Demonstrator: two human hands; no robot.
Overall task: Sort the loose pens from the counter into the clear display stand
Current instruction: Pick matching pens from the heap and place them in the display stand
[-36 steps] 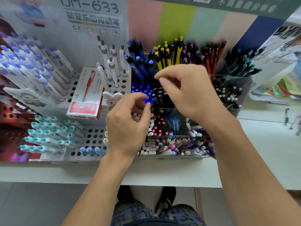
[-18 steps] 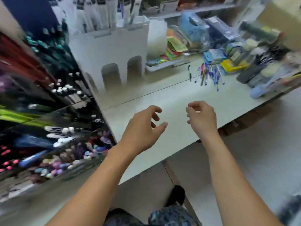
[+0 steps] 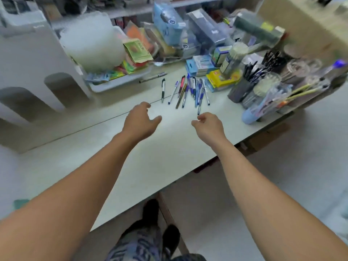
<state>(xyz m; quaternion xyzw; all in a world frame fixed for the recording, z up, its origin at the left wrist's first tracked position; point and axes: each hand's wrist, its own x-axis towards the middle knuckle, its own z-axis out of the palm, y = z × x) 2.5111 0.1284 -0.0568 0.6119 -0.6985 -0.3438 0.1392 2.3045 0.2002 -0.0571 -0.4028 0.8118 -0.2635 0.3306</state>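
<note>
Several loose pens [image 3: 190, 91] lie side by side on the pale counter [image 3: 150, 157], with a black-and-white pen [image 3: 163, 89] a little apart on their left and a dark pen [image 3: 153, 77] behind it. Both my hands hover over the counter just short of the pens and hold nothing. My left hand [image 3: 140, 122] has relaxed, spread fingers. My right hand [image 3: 207, 125] has loosely curled fingers, its tips close below the nearest blue pen [image 3: 199, 105]. The clear display stand is out of view.
A white arched stand [image 3: 37, 59] fills the left. A grey tray [image 3: 120, 80] of coloured packets sits behind the pens. Boxes [image 3: 199, 65], a yellow pack [image 3: 220, 78] and cups of pens [image 3: 243, 87] crowd the right. The counter edge runs diagonally at lower right.
The view swung right, away from the display stand to the counter. Both hands left the stand and now reach toward the loose pens, which lie much closer to them.
</note>
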